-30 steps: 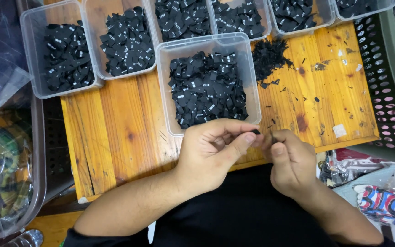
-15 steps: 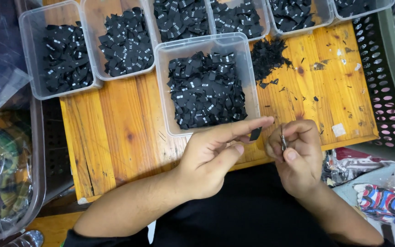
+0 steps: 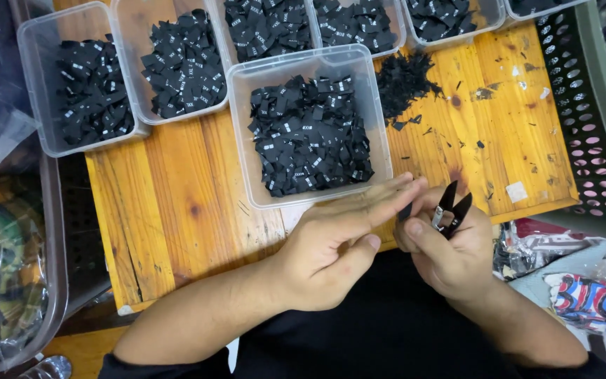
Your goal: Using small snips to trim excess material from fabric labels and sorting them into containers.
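Head view: left hand [image 3: 331,245] flat, fingers extended, touching right hand [image 3: 450,245], which grips black thread snips [image 3: 450,208], blades parted, possibly pinching a small black label, near clear tub [image 3: 308,133] on wooden board [image 3: 177,210].

left hand [image 3: 331,249] fingers extended flat, right hand [image 3: 450,249] fingers curled

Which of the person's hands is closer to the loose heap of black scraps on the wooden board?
Right. The right hand, holding small black snips, sits just below the scrap heap. The left hand lies farther left, under the nearest clear tub.
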